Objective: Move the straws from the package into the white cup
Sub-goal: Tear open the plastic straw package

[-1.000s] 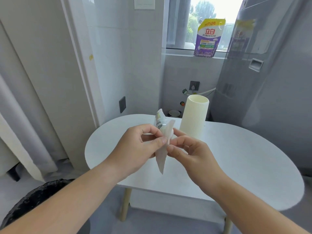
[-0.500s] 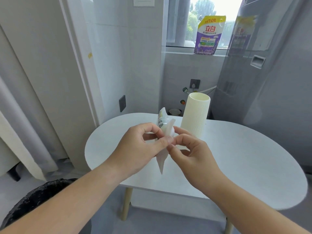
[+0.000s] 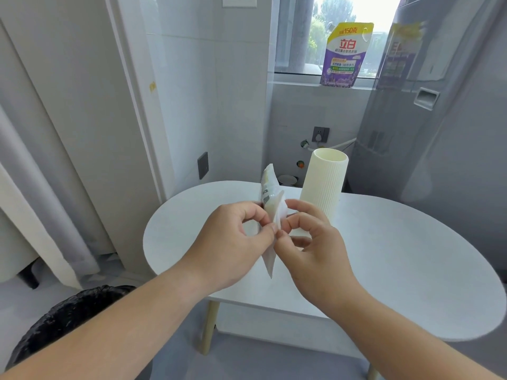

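I hold a thin, pale straw package point(image 3: 270, 204) upright in the air above the white table point(image 3: 397, 264). My left hand point(image 3: 236, 237) pinches its left edge between thumb and forefinger. My right hand point(image 3: 312, 242) pinches the right edge at the same height. The package's printed top sticks up above my fingers and its narrow lower end hangs below them. No straws can be made out through the wrapper. The tall ribbed white cup point(image 3: 323, 187) stands upright on the table just behind my right hand, its mouth open.
A black bin point(image 3: 68, 319) sits on the floor at lower left, beside the table. A purple detergent pouch point(image 3: 347, 54) stands on the window sill. A grey appliance point(image 3: 439, 133) rises behind the table at right. A wall lies close at left.
Both hands stay pinched on the package. My right fingers have shifted slightly along its edge, and the package is a little more upright.
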Demonstrator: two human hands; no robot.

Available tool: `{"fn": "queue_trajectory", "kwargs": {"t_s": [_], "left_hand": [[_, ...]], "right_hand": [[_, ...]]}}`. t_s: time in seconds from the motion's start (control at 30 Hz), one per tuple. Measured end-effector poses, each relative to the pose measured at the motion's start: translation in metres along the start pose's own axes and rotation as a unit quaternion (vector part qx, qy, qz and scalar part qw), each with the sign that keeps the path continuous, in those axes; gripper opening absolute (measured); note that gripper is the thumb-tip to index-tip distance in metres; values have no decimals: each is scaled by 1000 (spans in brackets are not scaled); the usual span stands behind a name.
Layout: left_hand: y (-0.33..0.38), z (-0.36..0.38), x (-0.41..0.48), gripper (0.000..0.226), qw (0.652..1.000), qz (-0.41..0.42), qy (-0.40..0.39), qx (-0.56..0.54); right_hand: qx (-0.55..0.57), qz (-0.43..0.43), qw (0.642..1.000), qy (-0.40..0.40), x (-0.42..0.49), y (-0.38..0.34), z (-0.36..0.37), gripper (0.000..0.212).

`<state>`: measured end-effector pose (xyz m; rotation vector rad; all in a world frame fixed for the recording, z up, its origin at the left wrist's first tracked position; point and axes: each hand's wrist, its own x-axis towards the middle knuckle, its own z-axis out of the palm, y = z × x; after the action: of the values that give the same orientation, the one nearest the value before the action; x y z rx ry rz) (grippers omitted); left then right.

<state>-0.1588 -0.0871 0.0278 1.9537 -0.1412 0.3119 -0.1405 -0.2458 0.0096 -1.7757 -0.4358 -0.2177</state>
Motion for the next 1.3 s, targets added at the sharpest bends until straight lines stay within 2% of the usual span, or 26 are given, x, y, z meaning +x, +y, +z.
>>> {"fn": "queue_trajectory", "kwargs": {"t_s": [0.23,0.33,0.47,0.57,0.63,0.73,0.8,0.87,0.97,1.03,1.07,1.13,1.23,1.3], "left_hand": [[-2,2,0,17,1000,-8,14,9],[-6,-6,5,18,998,-34,59,-16],[-7,-4,3,15,997,-59,13,-43],[-6,2,2,16,997,-47,24,-64],[-6,1,4,15,996,-42,38,-70],[-3,2,4,15,998,-27,49,-10],[0,3,2,16,997,-24,71,21],[5,2,3,37,991,-93,89,-41],[4,4,9,61,938,-287,58,-184],[-3,8,12,76,868,-386,-15,-313],[-7,11,13,82,826,-401,-53,-392],[-12,18,15,81,768,-361,-81,-523],[-11,30,21,78,747,-268,-8,-608],[-6,37,25,79,729,-234,23,-643]], "right_hand": [[-8,-23,999,21,2,3,7,17],[-22,-5,999,47,7,6,-3,12],[-21,46,998,31,7,12,-13,16],[-25,-3,1000,5,0,8,-6,9],[-38,-40,998,5,-1,5,-3,13],[-71,-27,997,34,6,7,-5,19],[-32,9,998,43,11,6,-9,26],[46,28,998,44,16,1,-13,33],[111,52,991,55,20,-11,-18,29],[142,88,984,60,21,-17,-20,21],[161,106,980,58,21,-19,-20,19],[214,140,965,52,20,-24,-20,19],[335,187,923,41,19,-32,-25,19],[410,204,889,29,19,-35,-31,15]]}}
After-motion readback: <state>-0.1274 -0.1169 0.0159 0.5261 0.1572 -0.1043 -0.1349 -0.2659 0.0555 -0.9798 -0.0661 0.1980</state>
